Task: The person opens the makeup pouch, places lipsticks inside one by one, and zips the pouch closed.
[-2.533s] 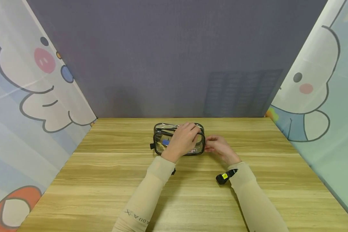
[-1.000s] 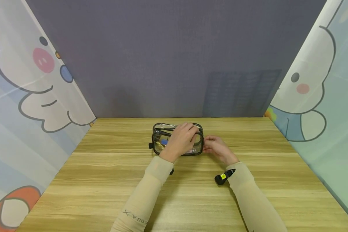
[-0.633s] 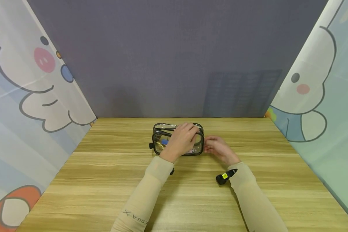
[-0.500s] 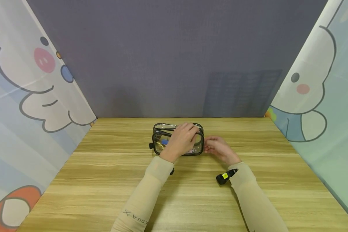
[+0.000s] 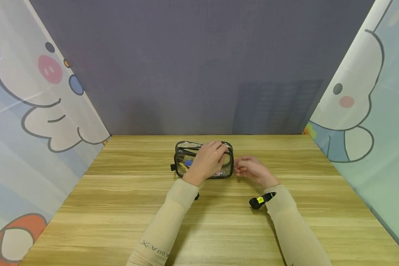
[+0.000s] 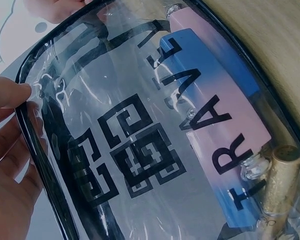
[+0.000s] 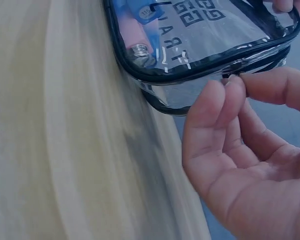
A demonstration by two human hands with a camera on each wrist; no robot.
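Observation:
A clear pouch with black piping [image 5: 183, 156] stands upright near the back of the table. My left hand [image 5: 206, 162] grips its top edge; in the left wrist view, the thumb [image 6: 11, 93] lies on the near face and the fingers sit behind. My right hand [image 7: 250, 170] is at the pouch's right end, where thumb and fingertips pinch the zipper pull [image 7: 245, 86], mostly hidden by them. Through the plastic show a blue-and-pink item [image 6: 215, 107] and a gold, ridged tube [image 6: 284, 175]. Dark "TRAVEL" lettering is printed across the front.
The wood-grain table [image 5: 119, 207] extends around the pouch. A grey panel [image 5: 199, 66] rises along its back edge, with cartoon-printed curtains [image 5: 359, 85] at both sides. A black strap with a small device [image 5: 260, 200] is on the right wrist.
My right hand and forearm have shifted slightly to the right at the pouch's end. The left hand keeps its grip, and the pouch stays in nearly the same place.

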